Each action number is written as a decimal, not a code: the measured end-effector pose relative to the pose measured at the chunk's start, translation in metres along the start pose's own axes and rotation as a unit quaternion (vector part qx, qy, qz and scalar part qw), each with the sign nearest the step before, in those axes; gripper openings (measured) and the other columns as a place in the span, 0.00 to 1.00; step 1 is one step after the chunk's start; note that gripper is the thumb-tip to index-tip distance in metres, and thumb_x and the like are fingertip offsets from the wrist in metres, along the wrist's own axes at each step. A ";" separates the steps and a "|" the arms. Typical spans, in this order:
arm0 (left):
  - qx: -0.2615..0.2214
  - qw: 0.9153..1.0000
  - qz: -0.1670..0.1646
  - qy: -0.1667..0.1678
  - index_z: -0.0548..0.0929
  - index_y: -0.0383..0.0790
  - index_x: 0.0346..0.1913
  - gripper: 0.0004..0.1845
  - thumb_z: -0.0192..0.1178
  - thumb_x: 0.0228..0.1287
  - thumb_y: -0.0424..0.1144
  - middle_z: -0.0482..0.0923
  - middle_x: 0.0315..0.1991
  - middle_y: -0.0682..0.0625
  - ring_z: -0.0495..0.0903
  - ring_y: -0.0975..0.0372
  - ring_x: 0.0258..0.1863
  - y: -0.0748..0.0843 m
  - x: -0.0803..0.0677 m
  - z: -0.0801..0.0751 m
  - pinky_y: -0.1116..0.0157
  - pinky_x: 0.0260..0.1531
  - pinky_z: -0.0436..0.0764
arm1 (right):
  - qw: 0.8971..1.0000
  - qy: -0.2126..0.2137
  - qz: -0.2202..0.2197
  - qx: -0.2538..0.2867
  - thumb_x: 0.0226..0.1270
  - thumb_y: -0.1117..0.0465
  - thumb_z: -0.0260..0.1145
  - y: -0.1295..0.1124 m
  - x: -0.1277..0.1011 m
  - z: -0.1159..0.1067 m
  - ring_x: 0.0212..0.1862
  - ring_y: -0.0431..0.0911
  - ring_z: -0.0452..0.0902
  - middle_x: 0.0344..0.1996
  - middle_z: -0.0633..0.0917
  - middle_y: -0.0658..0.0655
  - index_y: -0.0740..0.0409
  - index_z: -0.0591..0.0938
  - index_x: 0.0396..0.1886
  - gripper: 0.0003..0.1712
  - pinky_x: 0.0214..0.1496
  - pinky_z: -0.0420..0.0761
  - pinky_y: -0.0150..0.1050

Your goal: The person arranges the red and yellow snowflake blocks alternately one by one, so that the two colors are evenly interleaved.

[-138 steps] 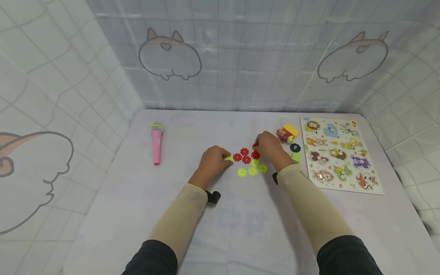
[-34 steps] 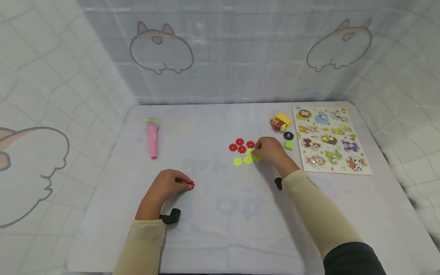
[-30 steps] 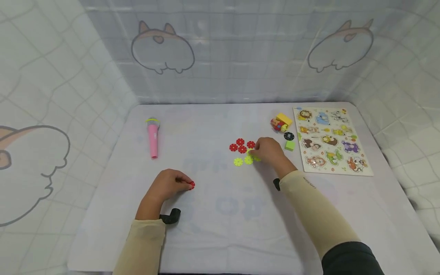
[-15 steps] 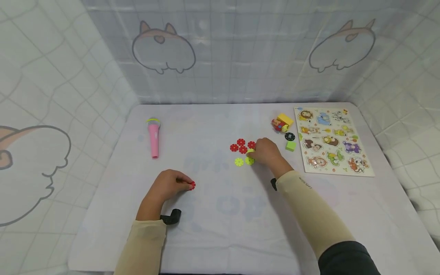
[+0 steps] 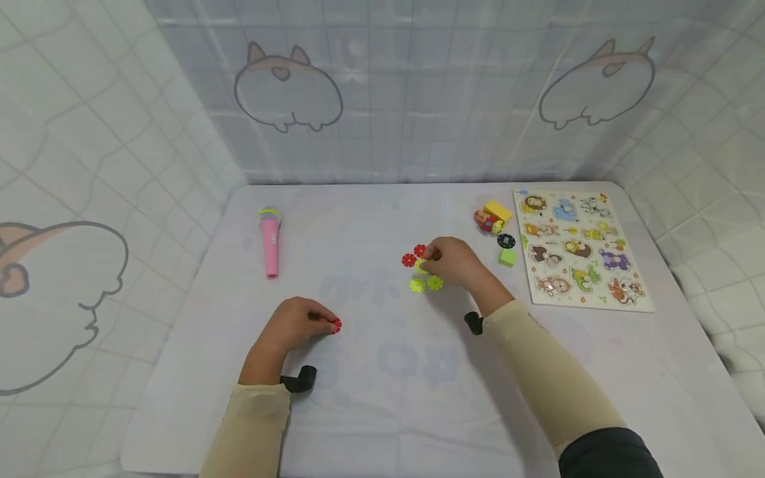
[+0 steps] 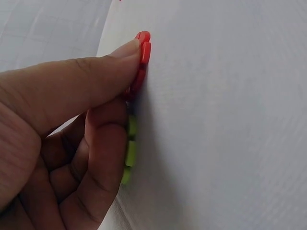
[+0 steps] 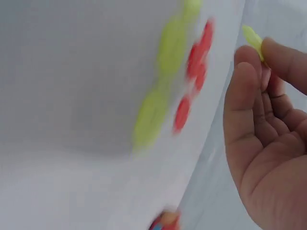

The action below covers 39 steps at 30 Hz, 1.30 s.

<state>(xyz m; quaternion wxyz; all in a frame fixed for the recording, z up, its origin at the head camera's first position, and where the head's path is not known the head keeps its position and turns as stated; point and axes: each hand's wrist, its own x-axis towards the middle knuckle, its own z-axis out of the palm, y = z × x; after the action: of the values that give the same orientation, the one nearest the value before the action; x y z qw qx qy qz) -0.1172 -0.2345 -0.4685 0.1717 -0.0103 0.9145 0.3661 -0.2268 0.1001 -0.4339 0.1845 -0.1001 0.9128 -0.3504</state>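
Observation:
In the head view my left hand (image 5: 297,325) is left of the disc group and pinches a red flower-shaped disc (image 5: 337,325) between thumb and fingers. A yellow-green disc (image 6: 130,152) shows below it in the left wrist view, against the curled fingers. My right hand (image 5: 457,261) is over the group. Its thumb and fingertip pinch a yellow-green disc (image 7: 253,40), clear of the cloth in the right wrist view. Near it lie red discs (image 5: 409,259), partly hidden by the hand, and yellow-green discs (image 5: 435,283).
A pink toy microphone (image 5: 271,243) lies at the left. Right of the discs are a small red toy figure (image 5: 485,222), a yellow block (image 5: 498,211), a black round chip (image 5: 506,241) and a green block (image 5: 507,257). An animal puzzle board (image 5: 582,251) lies far right.
My left hand went from the group to the left front and now has a red disc too. Lately it stays still, while my right hand has picked up a yellow-green disc and shifted left.

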 end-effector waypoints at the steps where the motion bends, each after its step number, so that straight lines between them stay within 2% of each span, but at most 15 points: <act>1: 0.000 1.000 -0.002 0.000 0.93 0.52 0.37 0.05 0.78 0.59 0.39 0.88 0.33 0.60 0.82 0.62 0.41 0.000 -0.001 0.001 0.59 0.46 0.79 | 1.000 -0.006 -0.018 0.015 0.71 0.59 0.72 -0.005 -0.001 0.007 0.39 0.49 0.77 0.37 0.83 0.55 0.58 0.82 0.41 0.08 0.39 0.79 0.41; 4: 0.001 1.000 0.000 0.002 0.94 0.51 0.37 0.05 0.78 0.58 0.39 0.88 0.33 0.60 0.82 0.62 0.41 0.000 -0.002 0.002 0.59 0.45 0.80 | 0.996 -0.047 -0.054 0.047 0.69 0.61 0.73 -0.023 -0.007 0.031 0.36 0.46 0.81 0.34 0.84 0.52 0.57 0.84 0.42 0.07 0.39 0.80 0.39; 8: 0.002 1.000 0.014 0.002 0.94 0.51 0.36 0.05 0.79 0.58 0.39 0.88 0.33 0.60 0.83 0.63 0.41 0.002 0.000 0.006 0.61 0.45 0.80 | 0.990 -0.104 -0.071 0.057 0.67 0.64 0.74 -0.043 -0.017 0.063 0.31 0.45 0.82 0.31 0.85 0.50 0.56 0.86 0.41 0.06 0.37 0.81 0.38; 12: -0.008 1.000 0.025 -0.001 0.94 0.52 0.36 0.05 0.79 0.58 0.39 0.88 0.32 0.60 0.83 0.63 0.40 0.007 0.004 0.008 0.61 0.44 0.80 | 0.990 -0.107 -0.096 -0.002 0.65 0.64 0.75 -0.053 -0.021 0.087 0.31 0.43 0.78 0.27 0.83 0.48 0.55 0.87 0.37 0.04 0.38 0.79 0.37; 17: -0.009 1.000 0.016 0.001 0.94 0.51 0.36 0.05 0.77 0.59 0.36 0.87 0.32 0.59 0.82 0.62 0.40 0.011 0.002 0.007 0.60 0.44 0.80 | 0.985 -0.088 -0.125 -0.080 0.65 0.63 0.75 -0.059 -0.021 0.107 0.34 0.41 0.76 0.26 0.81 0.44 0.53 0.87 0.32 0.03 0.40 0.78 0.35; 21: 0.007 1.000 0.018 0.008 0.94 0.51 0.37 0.05 0.77 0.60 0.35 0.87 0.32 0.60 0.82 0.63 0.40 0.009 0.001 0.006 0.60 0.44 0.80 | 0.980 -0.091 -0.137 -0.108 0.65 0.63 0.75 -0.066 -0.023 0.113 0.35 0.42 0.76 0.27 0.82 0.45 0.55 0.88 0.33 0.03 0.41 0.79 0.36; 27: 0.013 1.000 0.020 0.013 0.94 0.52 0.37 0.06 0.77 0.59 0.36 0.87 0.32 0.60 0.82 0.63 0.40 0.006 0.000 0.004 0.60 0.44 0.80 | 0.968 -0.114 -0.152 -0.163 0.59 0.59 0.81 -0.077 -0.025 0.116 0.38 0.43 0.76 0.31 0.83 0.48 0.58 0.88 0.41 0.13 0.44 0.78 0.38; 31: 0.013 1.000 0.024 0.016 0.94 0.52 0.36 0.06 0.77 0.59 0.35 0.87 0.32 0.60 0.82 0.63 0.39 0.003 -0.002 0.002 0.60 0.44 0.80 | 0.961 -0.104 -0.174 -0.187 0.61 0.62 0.78 -0.083 -0.024 0.121 0.37 0.44 0.77 0.33 0.85 0.50 0.61 0.88 0.43 0.12 0.44 0.79 0.37; 35: 0.012 0.999 0.026 0.016 0.94 0.52 0.36 0.06 0.77 0.59 0.36 0.87 0.31 0.60 0.82 0.64 0.38 0.002 -0.005 0.001 0.60 0.44 0.80 | 0.962 -0.099 -0.176 -0.182 0.62 0.62 0.77 -0.086 -0.023 0.123 0.37 0.44 0.77 0.33 0.85 0.50 0.60 0.89 0.43 0.11 0.43 0.79 0.37; 39: 0.025 0.999 0.029 0.014 0.94 0.53 0.37 0.06 0.77 0.60 0.37 0.86 0.32 0.61 0.82 0.64 0.38 0.002 -0.005 0.000 0.60 0.44 0.81 | 0.976 -0.083 -0.146 -0.140 0.64 0.59 0.77 -0.079 -0.019 0.103 0.41 0.45 0.78 0.36 0.85 0.50 0.59 0.88 0.46 0.13 0.47 0.80 0.39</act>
<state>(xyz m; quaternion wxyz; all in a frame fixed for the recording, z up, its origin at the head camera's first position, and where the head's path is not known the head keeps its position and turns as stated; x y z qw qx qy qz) -0.1126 -0.2339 -0.4653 0.1485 0.0151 0.9256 0.3478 -0.1631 -0.0145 -0.4464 0.1901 -0.2861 0.9099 -0.2325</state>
